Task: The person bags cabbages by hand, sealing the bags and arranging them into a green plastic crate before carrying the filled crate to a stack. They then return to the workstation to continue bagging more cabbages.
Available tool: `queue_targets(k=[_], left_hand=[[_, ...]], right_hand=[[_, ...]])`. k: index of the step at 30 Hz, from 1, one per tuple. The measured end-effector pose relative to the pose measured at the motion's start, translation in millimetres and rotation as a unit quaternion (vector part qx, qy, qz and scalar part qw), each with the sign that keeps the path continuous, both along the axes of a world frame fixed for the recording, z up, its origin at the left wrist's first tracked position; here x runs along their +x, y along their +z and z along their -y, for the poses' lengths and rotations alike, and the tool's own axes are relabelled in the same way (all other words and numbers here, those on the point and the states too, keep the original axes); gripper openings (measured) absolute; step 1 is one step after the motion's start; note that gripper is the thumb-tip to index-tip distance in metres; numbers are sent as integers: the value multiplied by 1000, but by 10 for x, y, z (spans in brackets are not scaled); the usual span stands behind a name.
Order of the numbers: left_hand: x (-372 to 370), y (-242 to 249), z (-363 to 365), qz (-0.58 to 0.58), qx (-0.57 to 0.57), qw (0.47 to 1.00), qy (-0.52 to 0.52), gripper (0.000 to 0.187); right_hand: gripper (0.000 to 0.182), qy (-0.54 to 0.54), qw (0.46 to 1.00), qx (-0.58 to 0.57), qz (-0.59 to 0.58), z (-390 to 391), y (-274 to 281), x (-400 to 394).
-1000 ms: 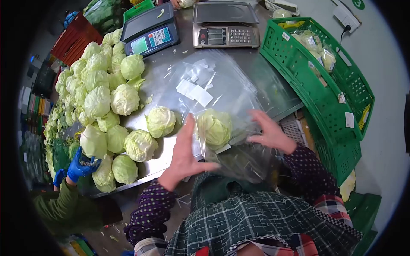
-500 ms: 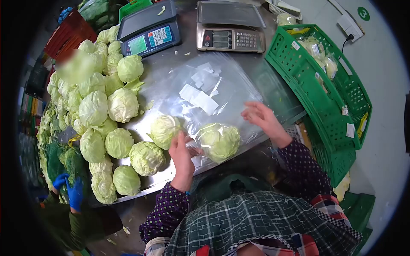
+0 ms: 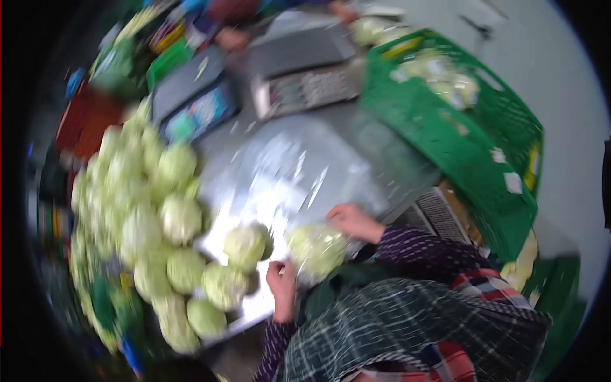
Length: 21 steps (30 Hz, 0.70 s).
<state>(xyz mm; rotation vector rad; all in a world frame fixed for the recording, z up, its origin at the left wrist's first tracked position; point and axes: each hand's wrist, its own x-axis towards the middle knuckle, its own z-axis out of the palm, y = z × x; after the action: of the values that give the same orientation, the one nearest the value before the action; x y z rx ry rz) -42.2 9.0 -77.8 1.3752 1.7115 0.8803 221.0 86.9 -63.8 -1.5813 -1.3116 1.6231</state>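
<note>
A cabbage in clear plastic film (image 3: 316, 249) lies at the near edge of the metal table, between my hands. My left hand (image 3: 282, 290) is at its left side with the fingers curled in; what they hold, if anything, is too blurred to make out. At the upper right of the wrapped cabbage, my right hand (image 3: 355, 223) has its fingers pressed together at the film. A bare cabbage (image 3: 244, 247) sits to the left. Beyond, clear plastic bags (image 3: 331, 162) with white labels (image 3: 273, 194) lie on the tabletop.
Many cabbages (image 3: 140, 232) are piled at left. Two scales (image 3: 309, 89) (image 3: 197, 114) stand at the back, where another person's hands (image 3: 232, 39) (image 3: 344, 11) show. A green crate (image 3: 439, 143) holding wrapped vegetables is at right. A blue-gloved hand (image 3: 130, 355) shows at lower left.
The view has shifted and blurred. My right hand has come in to the wrapped cabbage, and my left fingers have curled. Another person's hands have appeared behind the scales.
</note>
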Motion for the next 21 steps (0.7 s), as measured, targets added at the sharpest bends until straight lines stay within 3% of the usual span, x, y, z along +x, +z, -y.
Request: queue_targets(k=[1,2,3,4,6,7,8,10,11,12,14,15,16,17,18,19,20,21], left_hand=[[251,484,-38,91,-3,994,63,31],[252,444,-4,154,-21,987,43,44],[238,357,26,158,-81,983,39,41],[249,173,81,192,-76,977,52,37],[132,-155,53,317,-167,923,143,32],[-73,-215,23,126,-101,987,-22,27],[-249,-201,-35,-76,-26,980,-180,24],[-251,-80,-265,181,-170,969,10,31],[53,206,-515,244,-161,955,55,29],[467,573,-792,292,-144,944,63,29],[1178,1245,-1152,385,-110,916,27,35],[1347,1364,-1304,392,-113,909,-87,36],[1722,1920,-1325,419,-124,893,-109,43],[1923,2093,-1332,441,-75,869,-211,48],[2048,2209,-1336,481,-89,818,-303,40],[2153,2216,-1328,519,-93,758,-383,41],[2236,2135,-1287,506,-97,746,-421,43],[2292,2027,-1276,436,-130,767,-451,42]], right_hand=[[42,-17,998,56,-18,-6,-164,-30],[51,24,996,82,-18,-29,-147,4],[55,6,995,57,-86,-56,-358,-69],[57,-42,985,134,-99,-74,-658,-188],[58,-87,978,81,-170,-143,-427,-245],[58,-103,976,93,-165,-246,-181,-106],[60,-41,977,-72,-195,-326,479,98],[63,15,944,-240,-226,-249,829,289],[65,16,994,50,-96,-164,808,399],[68,22,942,332,50,-116,816,508],[62,-106,932,344,-25,-184,1152,820],[59,-171,924,329,-93,-235,1349,1006],[56,-224,917,251,-213,-256,1525,1296],[50,-257,866,186,-386,-279,1468,1716],[43,-285,872,397,-37,-240,1711,1894],[40,-242,742,512,359,-102,1996,2263],[36,-281,803,452,268,-2,2064,2578],[35,-330,843,387,172,117,2133,2885]])
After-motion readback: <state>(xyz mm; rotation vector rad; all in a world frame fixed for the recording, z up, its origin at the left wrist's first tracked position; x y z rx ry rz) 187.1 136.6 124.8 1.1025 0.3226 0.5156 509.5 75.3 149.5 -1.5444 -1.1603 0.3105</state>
